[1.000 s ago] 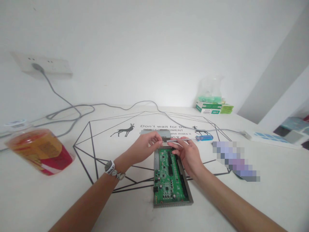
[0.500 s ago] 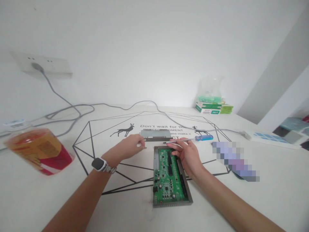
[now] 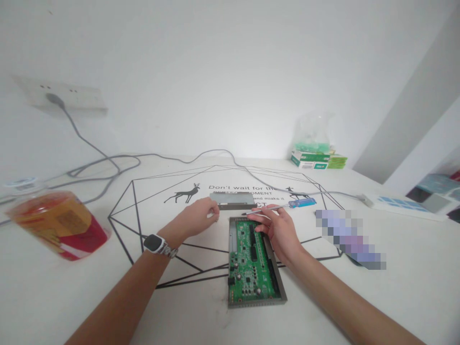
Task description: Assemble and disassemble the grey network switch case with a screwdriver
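Observation:
A green circuit board (image 3: 247, 268) in a grey metal frame lies lengthwise on the white table. Over its far right part is my right hand (image 3: 282, 232), its fingers around the shaft of a screwdriver (image 3: 302, 203) with a clear blue handle; the dark tip points left, above the board's far edge. My left hand (image 3: 199, 218) is closed in a pinch left of the board's far end, on something tiny that I cannot make out. Just beyond both hands sits a grey metal plate (image 3: 233, 198).
A red and yellow cup (image 3: 61, 225) stands at the left. Right of my right hand lies a pixelated object (image 3: 350, 239). A power strip (image 3: 402, 207), its grey cable (image 3: 230, 153), and small boxes (image 3: 311, 158) under a plastic bag (image 3: 312, 134) are farther back.
My left hand has shifted slightly right and toward me, with its wrist turned a little. The screwdriver's handle has moved slightly left and away from me. The board has stayed put.

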The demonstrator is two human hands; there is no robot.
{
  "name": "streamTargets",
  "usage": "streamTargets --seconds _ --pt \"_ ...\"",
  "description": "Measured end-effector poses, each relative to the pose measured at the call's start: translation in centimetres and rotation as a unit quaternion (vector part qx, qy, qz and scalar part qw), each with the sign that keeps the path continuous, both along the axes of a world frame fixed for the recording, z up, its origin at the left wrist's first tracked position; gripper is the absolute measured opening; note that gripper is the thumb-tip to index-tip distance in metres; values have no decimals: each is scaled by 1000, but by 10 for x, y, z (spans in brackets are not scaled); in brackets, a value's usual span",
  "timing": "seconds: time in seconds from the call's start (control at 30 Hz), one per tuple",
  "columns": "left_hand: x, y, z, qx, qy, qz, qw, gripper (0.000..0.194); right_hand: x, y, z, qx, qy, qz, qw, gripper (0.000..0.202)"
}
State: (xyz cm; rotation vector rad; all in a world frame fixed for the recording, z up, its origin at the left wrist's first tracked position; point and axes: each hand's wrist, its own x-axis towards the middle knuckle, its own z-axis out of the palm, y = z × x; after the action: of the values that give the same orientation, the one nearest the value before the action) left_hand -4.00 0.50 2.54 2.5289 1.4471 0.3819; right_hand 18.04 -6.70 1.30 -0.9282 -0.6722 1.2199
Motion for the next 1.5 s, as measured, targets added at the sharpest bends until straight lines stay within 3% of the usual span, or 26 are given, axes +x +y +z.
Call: streamTargets --seconds 0.27,0.53,0.7,0.9,1.0,1.2,1.3,1.5 --pt "27 -16 6 47 129 86 987 16 -1 1 0 -1 1 4 1000 26" --pt "29 -14 6 48 160 75 983 23 0 1 0 -1 -4 5 1000 25" --pt "27 -12 6 62 116 52 990 21 1 -1 0 -1 -2 7 1000 26" --pt "9 0 2 54 -69 -15 996 14 0 1 0 4 -7 7 1000 23" --pt "0 2 3 19 -110 -20 994 15 0 2 -1 2 -12 5 1000 22" --pt "-5 -1 10 -7 -85 -12 996 16 1 2 -3 1 -17 13 1000 29" --pt "-6 -1 8 2 -58 -10 998 15 2 2 -4 4 -24 17 1000 29" --pt "-5 0 5 -51 -15 11 999 14 3 2 -4 12 -31 25 999 30"
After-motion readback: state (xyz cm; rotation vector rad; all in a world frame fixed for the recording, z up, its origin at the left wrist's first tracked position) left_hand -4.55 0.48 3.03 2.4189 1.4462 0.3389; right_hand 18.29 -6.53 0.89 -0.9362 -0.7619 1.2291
